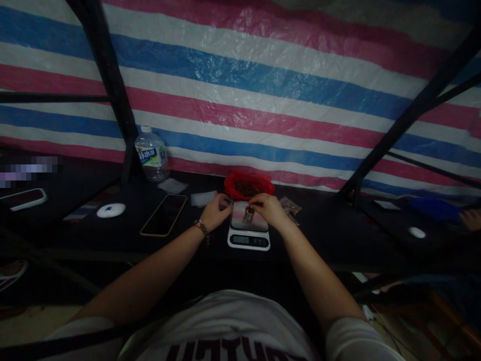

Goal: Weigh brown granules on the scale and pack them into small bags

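A white digital scale (248, 240) with a lit display stands in front of me, and a small brownish-gold heap or container (248, 213) sits on its reflective plate. My right hand (268, 208) reaches over the plate from the right, fingertips pinched together at the top of that heap; what they hold is too small to make out. At the scale's left edge, my left hand (216, 213) is closed on a small clear plastic item (225, 202), perhaps a bag or cup. Just behind the scale lies an open red plastic bag (248, 185) with many small brown pieces inside.
Small filled clear bags (291, 205) lie right of the scale. To the left are flat clear bags (203, 199), a phone (164, 215), a white oval case (110, 210) and a large plastic bottle (152, 153). Black metal posts (112, 85) frame the table; another person's hand (470, 219) shows far right.
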Demonstrator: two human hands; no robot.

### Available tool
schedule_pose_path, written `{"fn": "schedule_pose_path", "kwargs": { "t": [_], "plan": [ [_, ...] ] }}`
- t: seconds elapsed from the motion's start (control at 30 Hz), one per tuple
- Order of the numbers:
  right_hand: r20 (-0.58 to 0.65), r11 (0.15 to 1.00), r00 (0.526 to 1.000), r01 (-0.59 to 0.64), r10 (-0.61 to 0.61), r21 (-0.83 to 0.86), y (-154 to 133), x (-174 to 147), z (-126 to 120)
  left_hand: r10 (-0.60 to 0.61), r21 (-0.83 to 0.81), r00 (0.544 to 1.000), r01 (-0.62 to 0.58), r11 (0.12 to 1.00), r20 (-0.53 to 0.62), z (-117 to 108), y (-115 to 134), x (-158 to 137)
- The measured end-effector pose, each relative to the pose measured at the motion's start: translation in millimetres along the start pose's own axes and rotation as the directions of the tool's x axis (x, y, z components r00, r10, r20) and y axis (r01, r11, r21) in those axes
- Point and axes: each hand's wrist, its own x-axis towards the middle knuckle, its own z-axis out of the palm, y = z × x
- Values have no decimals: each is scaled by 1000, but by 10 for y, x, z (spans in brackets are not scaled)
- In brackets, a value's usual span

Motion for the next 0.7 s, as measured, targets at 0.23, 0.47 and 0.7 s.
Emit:
{"fn": "schedule_pose_path", "kwargs": {
  "t": [0.23,0.47,0.7],
  "plan": [
    [88,999,996,-6,9,-35,-42,-69,42,-3,23,1000,4,1000,-13,-23,35,-13],
    [106,999,994,13,-9,-39,-69,-82,26,8,-4,1000,-8,1000,-9,-13,5,10],
    [-3,999,999,-42,42,26,-8,-88,-21,-7,-22,998,5,1000,-59,-24,-48,32]
  ]
}}
